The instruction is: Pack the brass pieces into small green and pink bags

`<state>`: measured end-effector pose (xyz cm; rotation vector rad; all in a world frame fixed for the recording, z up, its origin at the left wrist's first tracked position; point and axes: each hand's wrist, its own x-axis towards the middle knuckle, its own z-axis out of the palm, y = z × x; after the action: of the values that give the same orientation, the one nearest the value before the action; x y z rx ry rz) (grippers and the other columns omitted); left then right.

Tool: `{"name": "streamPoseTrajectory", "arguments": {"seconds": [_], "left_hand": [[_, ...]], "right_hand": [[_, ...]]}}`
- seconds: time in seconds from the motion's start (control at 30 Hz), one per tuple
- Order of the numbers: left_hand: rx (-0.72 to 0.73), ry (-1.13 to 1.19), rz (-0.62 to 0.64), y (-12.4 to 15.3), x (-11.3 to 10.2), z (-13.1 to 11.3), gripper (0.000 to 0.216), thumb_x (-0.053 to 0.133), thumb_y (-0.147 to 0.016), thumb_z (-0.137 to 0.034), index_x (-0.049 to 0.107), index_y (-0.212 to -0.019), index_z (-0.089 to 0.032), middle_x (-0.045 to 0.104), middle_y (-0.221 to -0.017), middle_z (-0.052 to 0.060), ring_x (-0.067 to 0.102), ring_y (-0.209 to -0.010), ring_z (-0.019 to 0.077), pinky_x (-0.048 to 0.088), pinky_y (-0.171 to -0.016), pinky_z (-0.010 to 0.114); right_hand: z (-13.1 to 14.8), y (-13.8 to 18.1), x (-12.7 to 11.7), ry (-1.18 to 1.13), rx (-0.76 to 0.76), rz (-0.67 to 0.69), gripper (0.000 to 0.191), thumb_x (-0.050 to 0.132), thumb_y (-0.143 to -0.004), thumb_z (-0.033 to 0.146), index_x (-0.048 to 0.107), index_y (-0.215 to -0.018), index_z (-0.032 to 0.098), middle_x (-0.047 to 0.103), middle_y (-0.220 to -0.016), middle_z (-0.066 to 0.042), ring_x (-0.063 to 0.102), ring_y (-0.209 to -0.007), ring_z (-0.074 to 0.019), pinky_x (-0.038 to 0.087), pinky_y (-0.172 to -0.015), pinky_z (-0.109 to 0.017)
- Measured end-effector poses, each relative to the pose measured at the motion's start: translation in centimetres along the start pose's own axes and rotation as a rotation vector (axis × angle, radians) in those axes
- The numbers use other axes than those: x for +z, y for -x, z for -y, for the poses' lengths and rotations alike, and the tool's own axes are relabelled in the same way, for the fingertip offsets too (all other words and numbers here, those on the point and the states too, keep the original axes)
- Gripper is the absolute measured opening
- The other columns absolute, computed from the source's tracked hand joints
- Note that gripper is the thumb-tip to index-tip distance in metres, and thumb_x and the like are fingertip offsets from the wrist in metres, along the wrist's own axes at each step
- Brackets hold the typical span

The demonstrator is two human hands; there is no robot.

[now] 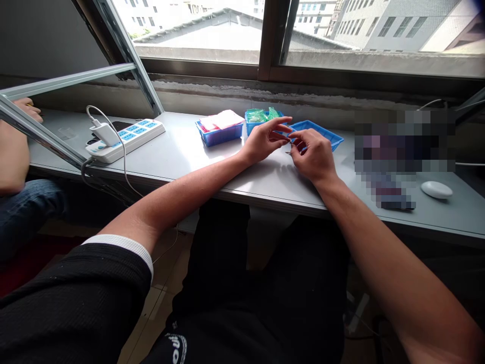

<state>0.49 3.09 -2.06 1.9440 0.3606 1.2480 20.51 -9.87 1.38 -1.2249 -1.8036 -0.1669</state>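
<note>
My left hand (pixel 265 139) and my right hand (pixel 312 154) meet over the grey table (pixel 189 151), just in front of a shallow blue tray (pixel 328 135). Both pinch a tiny thin part (pixel 291 146) between thumb and fingertips; it is too small to name. The left index finger is stretched out toward the tray. Behind my left hand stands a blue bin of green packets (pixel 259 117), and left of that a blue bin with pink and white sheets (pixel 221 129).
A white power strip with blue sockets (pixel 127 139) and a plugged-in white charger (pixel 104 132) lie at the left. A white mouse (pixel 436 189) sits at the right. Another person's hand (pixel 26 108) and jeans show at the far left behind a metal frame (pixel 68 81).
</note>
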Motion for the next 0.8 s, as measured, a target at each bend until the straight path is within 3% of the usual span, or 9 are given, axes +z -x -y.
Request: {"name": "streamPoseTrajectory", "arguments": {"seconds": [0.13, 0.23, 0.33, 0.43, 0.53, 0.67, 0.8], "left_hand": [[-0.001, -0.014, -0.033, 0.0, -0.1, -0.5, 0.062, 0.097, -0.106, -0.023, 0.082, -0.167, -0.022, 0.095, -0.149, 0.014, 0.096, -0.127, 0.0276, 0.076, -0.120, 0.043], [-0.040, -0.107, -0.013, 0.2, -0.1, -1.7, 0.045, 0.099, -0.111, -0.047, 0.093, -0.145, -0.019, 0.097, -0.141, 0.015, 0.094, -0.125, 0.0289, 0.075, -0.117, 0.042], [-0.060, -0.163, 0.049, 0.5, -0.1, -2.9, 0.057, 0.096, -0.112, -0.073, 0.101, -0.128, -0.019, 0.100, -0.131, 0.014, 0.093, -0.121, 0.0295, 0.072, -0.111, 0.040], [-0.063, -0.149, 0.102, 0.6, -0.2, -3.1, 0.066, 0.094, -0.110, -0.083, 0.104, -0.127, -0.020, 0.101, -0.124, 0.013, 0.093, -0.119, 0.0299, 0.069, -0.105, 0.037], [-0.048, -0.087, 0.093, 0.5, -0.3, -2.0, 0.054, 0.099, -0.110, -0.069, 0.104, -0.129, -0.019, 0.101, -0.124, 0.013, 0.094, -0.116, 0.0282, 0.070, -0.105, 0.037], [-0.067, 0.005, 0.055, 0.3, -0.2, -0.7, 0.023, 0.099, -0.107, -0.030, 0.104, -0.125, -0.016, 0.100, -0.114, 0.011, 0.092, -0.101, 0.0219, 0.072, -0.101, 0.036], [-0.099, -0.053, 0.033, 0.4, -0.2, -1.0, 0.021, 0.091, -0.106, -0.014, 0.104, -0.123, -0.017, 0.100, -0.111, 0.008, 0.091, -0.100, 0.0206, 0.071, -0.102, 0.035]], "right_hand": [[0.0, 0.0, -0.1, 0.004, 0.022, 0.003, 0.036, 0.072, -0.098, 0.011, 0.091, -0.121, 0.030, 0.094, -0.120, -0.013, 0.089, -0.103, -0.0385, 0.076, -0.108, -0.062], [0.3, 0.0, -0.2, -0.024, 0.051, -0.056, 0.026, 0.074, -0.102, 0.011, 0.085, -0.112, 0.031, 0.093, -0.114, -0.010, 0.089, -0.096, -0.0348, 0.076, -0.102, -0.057], [0.6, 0.0, -0.2, -0.037, 0.058, -0.098, 0.023, 0.078, -0.100, 0.009, 0.075, -0.103, 0.031, 0.090, -0.103, -0.007, 0.088, -0.092, -0.0327, 0.073, -0.094, -0.051], [0.7, 0.0, -0.3, -0.012, 0.051, -0.074, 0.026, 0.081, -0.096, 0.009, 0.071, -0.097, 0.032, 0.090, -0.102, -0.006, 0.087, -0.094, -0.0329, 0.073, -0.094, -0.051], [0.6, -0.1, -0.3, -0.023, 0.058, -0.012, 0.023, 0.081, -0.095, 0.009, 0.074, -0.097, 0.031, 0.093, -0.107, -0.007, 0.089, -0.098, -0.0338, 0.074, -0.099, -0.053], [0.4, -0.1, -0.3, -0.059, 0.054, 0.013, 0.019, 0.078, -0.097, 0.012, 0.080, -0.100, 0.031, 0.095, -0.109, -0.010, 0.091, -0.101, -0.0362, 0.076, -0.102, -0.056], [0.2, -0.1, -0.1, -0.039, 0.047, 0.000, 0.018, 0.075, -0.098, 0.014, 0.080, -0.101, 0.031, 0.095, -0.109, -0.011, 0.090, -0.100, -0.0369, 0.075, -0.101, -0.056]]}}
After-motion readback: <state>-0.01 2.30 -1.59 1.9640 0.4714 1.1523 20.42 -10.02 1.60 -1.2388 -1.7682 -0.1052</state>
